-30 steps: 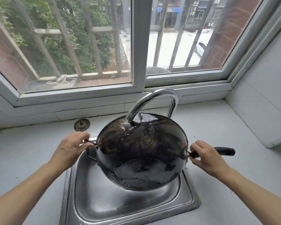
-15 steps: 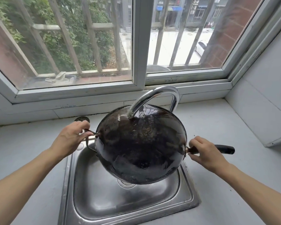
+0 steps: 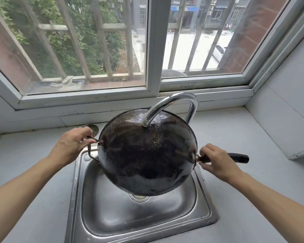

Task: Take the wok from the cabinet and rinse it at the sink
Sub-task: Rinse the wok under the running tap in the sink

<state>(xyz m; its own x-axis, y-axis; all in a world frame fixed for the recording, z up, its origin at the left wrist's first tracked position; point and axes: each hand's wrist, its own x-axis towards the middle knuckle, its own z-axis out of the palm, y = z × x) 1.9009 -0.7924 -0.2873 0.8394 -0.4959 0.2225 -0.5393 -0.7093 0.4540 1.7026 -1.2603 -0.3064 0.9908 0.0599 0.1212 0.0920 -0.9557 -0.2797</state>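
Observation:
A black, wet wok [image 3: 147, 155] hangs above the steel sink [image 3: 205, 213], tilted steeply with its inside facing me. My left hand [image 3: 72, 144] pinches the small wire loop handle on its left rim. My right hand [image 3: 218, 163] grips the long black handle [image 3: 239, 157] on the right. The curved chrome tap [image 3: 167, 106] arches over the wok's upper rim, its spout just in front of the inner wall. The sink drain [image 3: 139, 197] peeks out under the wok's lower edge.
A grey counter [image 3: 253, 137] surrounds the sink. A round metal sink plug [image 3: 94, 128] lies on the counter behind my left hand. A barred window [image 3: 153, 50] runs along the back, and a white wall panel [image 3: 288, 111] closes the right side.
The wok has tipped up more steeply toward me and its lower edge has risen, which uncovers the drain. My left hand has lifted with the loop handle.

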